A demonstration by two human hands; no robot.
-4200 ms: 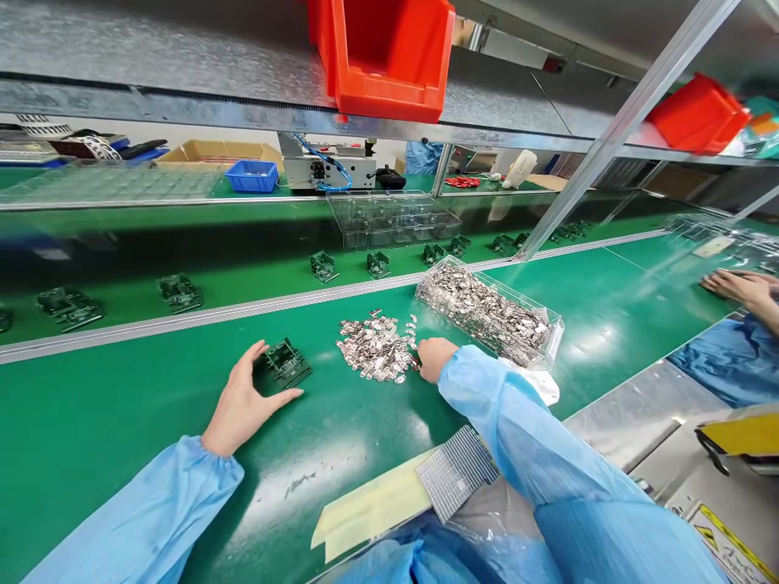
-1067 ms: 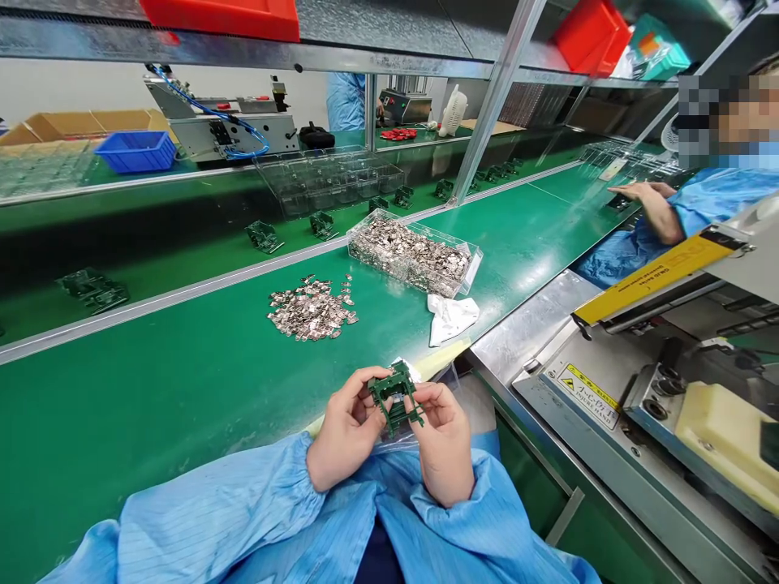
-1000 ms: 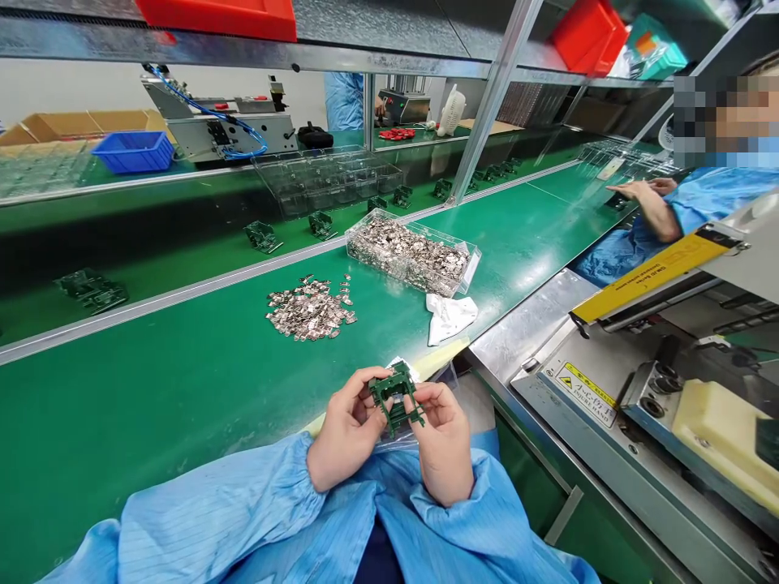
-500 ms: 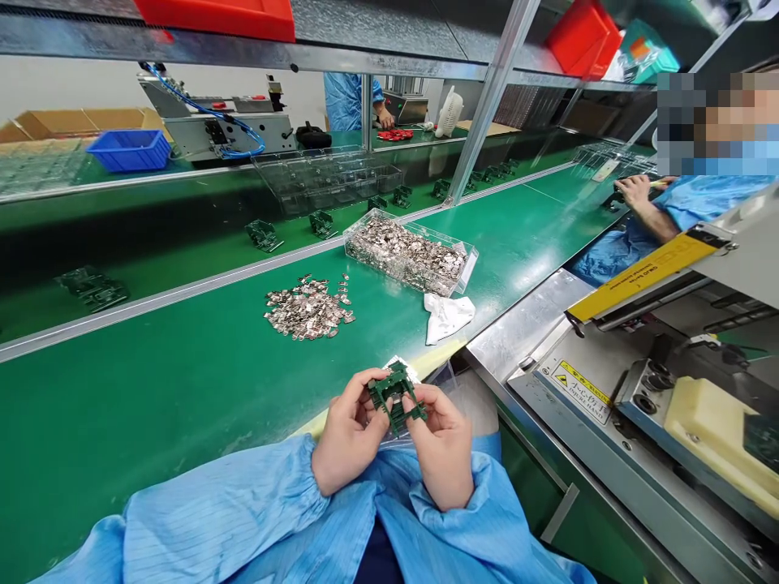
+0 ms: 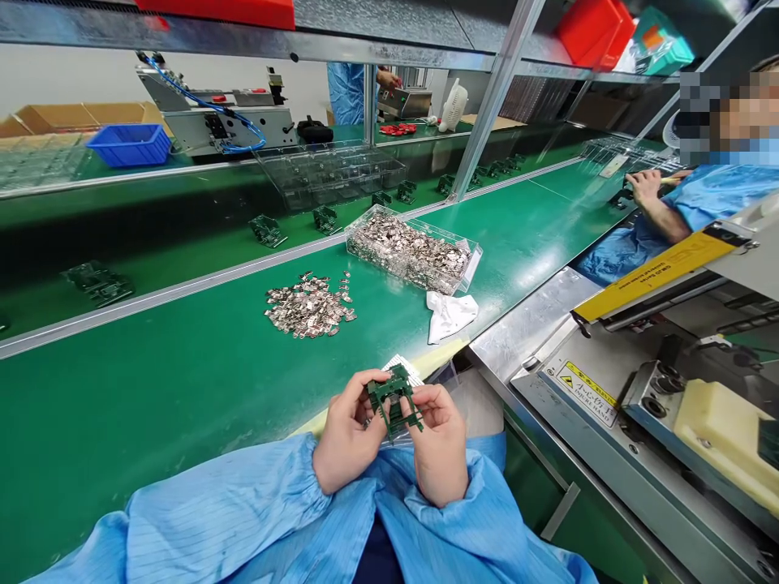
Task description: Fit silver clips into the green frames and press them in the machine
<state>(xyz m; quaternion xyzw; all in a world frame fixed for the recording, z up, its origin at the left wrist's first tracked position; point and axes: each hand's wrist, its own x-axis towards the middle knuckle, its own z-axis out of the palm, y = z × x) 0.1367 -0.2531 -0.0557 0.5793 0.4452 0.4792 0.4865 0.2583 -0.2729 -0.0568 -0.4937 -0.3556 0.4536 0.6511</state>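
Observation:
Close to my body, a dark green plastic frame part with an open middle is held up between both hands. My left hand grips its left side, thumb in front and fingers behind. My right hand pinches its right side with thumb and forefinger. Whether a small piece is also between my fingers is hidden. Beyond the hands, a loose pile of small metal pieces lies on the green bench. A clear plastic box full of similar pieces stands to its right, with a crumpled white cloth before it.
Along the bench's back strip stand several green parts and a clear divided tray. A machine with a yellow bar borders the right side. A co-worker's hand is at the far right. A metal post rises behind the box.
The green frame part has tilted slightly in my hands, and my right thumb and fingers have shifted a little on it. The background co-worker's hand has lifted from the red parts.

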